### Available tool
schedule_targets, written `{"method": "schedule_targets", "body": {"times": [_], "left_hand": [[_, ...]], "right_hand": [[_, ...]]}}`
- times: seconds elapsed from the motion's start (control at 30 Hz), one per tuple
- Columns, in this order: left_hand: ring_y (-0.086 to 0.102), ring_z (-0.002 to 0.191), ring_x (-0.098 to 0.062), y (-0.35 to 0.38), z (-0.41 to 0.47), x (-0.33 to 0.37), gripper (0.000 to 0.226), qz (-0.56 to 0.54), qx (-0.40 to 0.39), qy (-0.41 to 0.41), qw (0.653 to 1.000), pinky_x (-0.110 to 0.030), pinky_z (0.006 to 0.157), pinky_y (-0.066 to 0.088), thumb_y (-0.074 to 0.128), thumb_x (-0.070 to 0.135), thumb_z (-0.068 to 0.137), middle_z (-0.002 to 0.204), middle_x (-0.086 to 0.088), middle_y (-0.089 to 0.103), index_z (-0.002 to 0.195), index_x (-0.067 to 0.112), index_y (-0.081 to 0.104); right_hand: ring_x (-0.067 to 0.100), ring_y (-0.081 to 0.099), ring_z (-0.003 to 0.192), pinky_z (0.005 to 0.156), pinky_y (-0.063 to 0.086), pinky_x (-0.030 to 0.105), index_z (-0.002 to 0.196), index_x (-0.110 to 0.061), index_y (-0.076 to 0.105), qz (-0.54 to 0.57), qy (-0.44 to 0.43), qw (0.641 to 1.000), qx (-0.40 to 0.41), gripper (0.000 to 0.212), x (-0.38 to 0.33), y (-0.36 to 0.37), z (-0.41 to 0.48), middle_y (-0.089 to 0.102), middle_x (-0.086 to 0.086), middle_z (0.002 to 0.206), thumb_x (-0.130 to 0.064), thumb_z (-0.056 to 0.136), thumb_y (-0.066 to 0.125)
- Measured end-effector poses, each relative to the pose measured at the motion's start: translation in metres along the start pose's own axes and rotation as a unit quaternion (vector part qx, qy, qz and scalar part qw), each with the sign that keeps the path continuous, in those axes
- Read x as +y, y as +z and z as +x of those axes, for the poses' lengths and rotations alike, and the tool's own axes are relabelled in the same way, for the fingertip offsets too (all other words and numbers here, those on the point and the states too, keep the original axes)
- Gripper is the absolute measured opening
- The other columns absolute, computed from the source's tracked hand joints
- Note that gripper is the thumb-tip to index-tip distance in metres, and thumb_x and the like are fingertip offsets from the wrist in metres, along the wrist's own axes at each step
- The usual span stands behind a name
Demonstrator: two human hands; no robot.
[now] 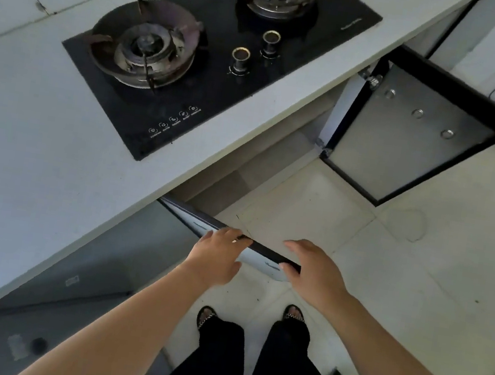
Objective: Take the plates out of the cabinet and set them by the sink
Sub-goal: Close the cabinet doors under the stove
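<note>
No plates and no sink show in the head view. Below the white counter [38, 140], a dark-edged cabinet door [261, 256] stands swung out toward me. My left hand [219, 257] lies over its top edge with the fingers curled on the rim. My right hand [314, 271] is at the door's outer end, thumb touching the corner and fingers spread above the edge. The overhanging counter hides the inside of the cabinet.
A black two-burner gas hob [214, 54] is set into the counter. Further right a second cabinet door [408, 137] hangs wide open over the pale tiled floor [401, 290]. My feet [252, 319] stand just behind the near door. A damp patch [404, 222] marks the floor.
</note>
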State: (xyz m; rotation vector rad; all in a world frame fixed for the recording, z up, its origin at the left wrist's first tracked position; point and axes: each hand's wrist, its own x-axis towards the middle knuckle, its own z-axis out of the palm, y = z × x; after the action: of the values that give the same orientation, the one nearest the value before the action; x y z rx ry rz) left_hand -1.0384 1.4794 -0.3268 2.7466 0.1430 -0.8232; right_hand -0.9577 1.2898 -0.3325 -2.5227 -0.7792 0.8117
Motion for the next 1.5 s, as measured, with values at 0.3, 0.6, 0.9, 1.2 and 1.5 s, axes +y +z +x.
{"method": "schedule_targets", "body": {"times": [0.3, 0.6, 0.9, 1.2, 1.5], "left_hand": [[0.006, 0.145, -0.019, 0.017, 0.001, -0.029, 0.062, 0.027, -0.015, 0.079, 0.996, -0.04, 0.117, 0.015, 0.045, 0.027, 0.095, 0.157, 0.003, 0.003, 0.148, 0.027, 0.015], [-0.003, 0.146, -0.017, 0.021, 0.007, -0.025, 0.067, 0.02, 0.001, 0.065, 0.998, -0.04, 0.116, 0.016, 0.047, 0.029, 0.095, 0.158, 0.006, -0.006, 0.149, 0.028, 0.007], [-0.009, 0.145, -0.015, 0.004, 0.04, -0.006, 0.07, -0.015, 0.01, -0.014, 1.0, -0.039, 0.116, 0.015, 0.045, 0.027, 0.096, 0.157, 0.006, -0.012, 0.149, 0.025, -0.001], [-0.009, 0.145, -0.013, -0.016, 0.08, 0.016, 0.071, -0.12, 0.053, -0.131, 0.983, -0.038, 0.113, 0.028, 0.047, 0.023, 0.094, 0.157, 0.01, -0.01, 0.149, 0.027, 0.003], [-0.013, 0.144, -0.014, -0.035, 0.116, 0.021, 0.075, -0.163, 0.085, -0.208, 0.961, -0.039, 0.117, 0.017, 0.046, 0.019, 0.093, 0.156, 0.007, -0.018, 0.149, 0.024, -0.004]], "right_hand": [[0.018, 0.053, 0.108, 0.082, 0.048, 0.032, 0.126, -0.022, 0.053, -0.014, 0.07, 0.996, 0.055, 0.034, 0.009, 0.033, -0.005, 0.056, -0.003, 0.121, -0.026, 0.093, 0.052], [0.02, 0.056, 0.098, 0.075, 0.047, 0.03, 0.114, -0.02, 0.062, -0.023, 0.054, 0.994, 0.092, 0.024, 0.021, 0.033, 0.009, 0.061, -0.001, 0.11, -0.021, 0.093, 0.051], [0.02, 0.056, 0.095, 0.068, 0.041, 0.025, 0.113, -0.018, 0.063, -0.053, -0.001, 0.993, 0.105, 0.023, 0.042, -0.007, 0.063, 0.061, 0.0, 0.108, -0.018, 0.092, 0.053], [0.026, 0.055, 0.098, 0.071, 0.047, 0.031, 0.112, -0.01, 0.065, -0.094, -0.104, 0.988, 0.071, 0.024, 0.056, -0.056, 0.134, 0.061, 0.006, 0.11, -0.018, 0.09, 0.057], [0.018, 0.015, 0.142, 0.105, 0.035, 0.027, 0.145, -0.008, 0.025, -0.16, -0.174, 0.972, -0.008, 0.054, 0.055, -0.082, 0.185, 0.017, 0.004, 0.154, -0.028, 0.098, 0.042]]}}
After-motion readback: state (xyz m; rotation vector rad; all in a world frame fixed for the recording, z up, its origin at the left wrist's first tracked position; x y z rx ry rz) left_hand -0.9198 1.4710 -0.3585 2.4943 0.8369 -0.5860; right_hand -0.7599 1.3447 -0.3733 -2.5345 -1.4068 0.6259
